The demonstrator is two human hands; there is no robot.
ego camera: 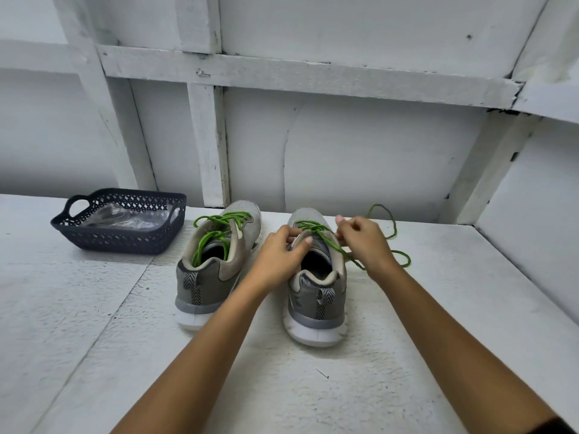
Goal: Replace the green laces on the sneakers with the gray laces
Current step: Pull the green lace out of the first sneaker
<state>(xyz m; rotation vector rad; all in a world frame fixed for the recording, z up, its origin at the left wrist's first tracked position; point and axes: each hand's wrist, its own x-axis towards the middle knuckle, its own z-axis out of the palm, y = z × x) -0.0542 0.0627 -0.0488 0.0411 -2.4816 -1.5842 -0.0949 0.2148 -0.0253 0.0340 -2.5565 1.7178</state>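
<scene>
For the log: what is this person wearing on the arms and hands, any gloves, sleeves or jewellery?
The left hand and right hand are ungloved, with no ring, watch or bracelet showing. Both forearms are uncovered; a dark sleeve edge shows on the right arm at the bottom corner of the frame.

Two gray sneakers stand side by side, heels nearest: left sneaker (pixel 216 267) green-laced, right sneaker (pixel 316 305) with its green lace (pixel 333 244) trailing loose.

1. The left forearm (pixel 200 349) and right forearm (pixel 454 333), both bare, rose from the bottom edge toward the centre.
2. The left hand (pixel 279 250) gripped a sneaker (pixel 316 296), thumb over its tongue.
3. The right hand (pixel 365 242), just right of it, pinched a green lace (pixel 332 244) with bent fingers.
</scene>
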